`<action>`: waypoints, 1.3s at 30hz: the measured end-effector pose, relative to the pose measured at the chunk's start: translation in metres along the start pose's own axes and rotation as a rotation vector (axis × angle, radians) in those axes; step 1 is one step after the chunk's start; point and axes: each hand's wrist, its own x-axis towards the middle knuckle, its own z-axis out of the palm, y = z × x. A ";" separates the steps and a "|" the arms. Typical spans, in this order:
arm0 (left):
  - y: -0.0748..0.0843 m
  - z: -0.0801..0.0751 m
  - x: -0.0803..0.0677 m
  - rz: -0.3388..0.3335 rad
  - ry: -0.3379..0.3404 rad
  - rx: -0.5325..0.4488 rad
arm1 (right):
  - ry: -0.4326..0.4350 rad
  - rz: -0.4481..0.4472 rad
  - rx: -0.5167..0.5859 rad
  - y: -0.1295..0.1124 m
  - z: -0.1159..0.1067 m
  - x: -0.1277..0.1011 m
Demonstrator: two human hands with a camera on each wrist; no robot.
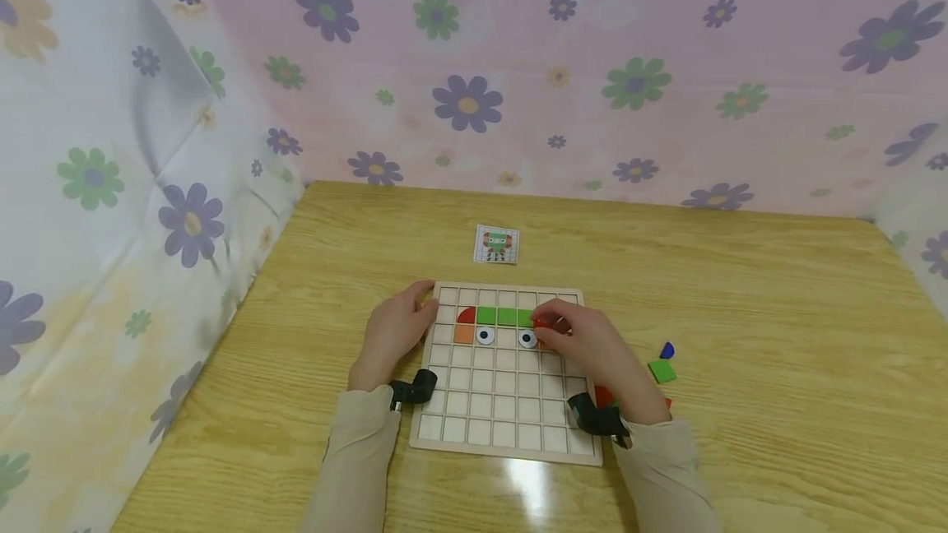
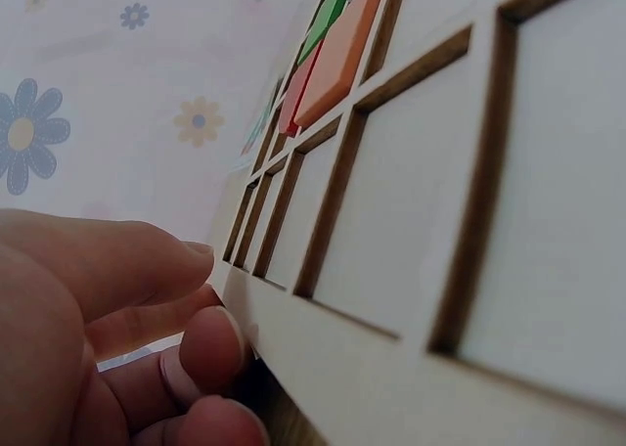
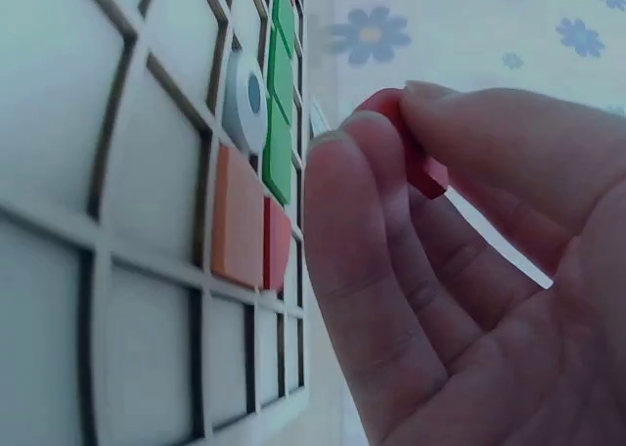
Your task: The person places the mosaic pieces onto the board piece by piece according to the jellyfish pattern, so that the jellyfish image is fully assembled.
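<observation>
A wooden grid board [image 1: 504, 433] lies between both hands. My left hand [image 1: 396, 329] holds its left edge, thumb and bent fingertips at the rim in the left wrist view. Over the upper right squares, my right hand [image 1: 592, 340] pinches a red piece [image 3: 389, 106] between thumb and fingers, which partly hide it. On the board sit a red quarter-round [image 1: 467, 316], a row of green squares [image 1: 507, 317], an orange square [image 1: 463, 334] and two round eye pieces [image 1: 485, 336]. In the right wrist view, another orange square [image 3: 238, 221] sits beside a red curved piece [image 3: 277, 245].
A small picture card [image 1: 497, 244] with a gridded figure lies beyond the board. Right of the board are a blue half-round [image 1: 667, 349], a green square [image 1: 662, 371] and red pieces [image 1: 604, 396], partly hidden by the right forearm. Flowered cloth [image 1: 474, 130] hangs behind the table.
</observation>
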 end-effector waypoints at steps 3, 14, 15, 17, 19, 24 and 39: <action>0.001 -0.001 0.000 -0.001 -0.001 0.006 | -0.007 -0.019 0.007 -0.005 0.004 0.001; 0.001 -0.001 0.003 0.014 0.003 0.019 | -0.075 -0.143 0.061 -0.029 0.028 0.006; 0.001 -0.002 0.003 0.016 0.005 0.021 | -0.080 -0.156 0.060 -0.030 0.031 0.007; 0.001 -0.002 0.003 0.021 0.007 0.030 | -0.087 -0.168 0.056 -0.033 0.036 0.008; 0.001 -0.002 0.003 0.027 0.011 0.041 | -0.089 -0.171 0.043 -0.035 0.039 0.010; 0.001 -0.002 0.003 0.060 0.018 0.070 | -0.100 -0.158 0.009 -0.039 0.045 0.015; 0.000 -0.002 0.002 0.048 0.008 0.040 | -0.135 -0.161 -0.025 -0.047 0.054 0.027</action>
